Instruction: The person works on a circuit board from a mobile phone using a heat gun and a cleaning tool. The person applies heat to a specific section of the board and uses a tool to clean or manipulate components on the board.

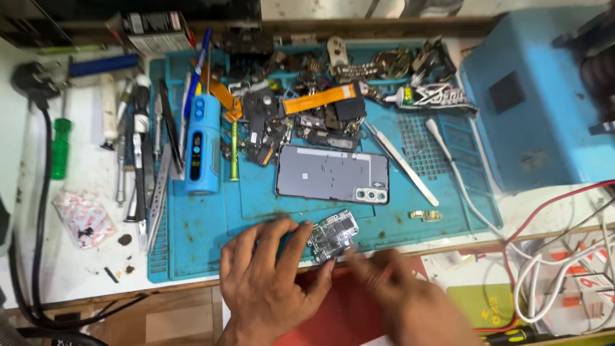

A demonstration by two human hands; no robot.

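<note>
A small circuit board [332, 236] lies tilted at the mat's [192, 256] near edge, pinched by the left hand's [272, 282] fingers; the blurred right hand [397, 282] touches its near-right corner, fingers indistinct.

Work mat [205, 243] teal-blue with grid texture at 2 o'clock; phone back cover [320, 172] grey-lilac; circuit board [332, 236] silver-green; screwdriver handle [59, 148] green; ribbon cable [320, 99] orange.

Head view, steeply down, close over workbench [83, 211]
</note>
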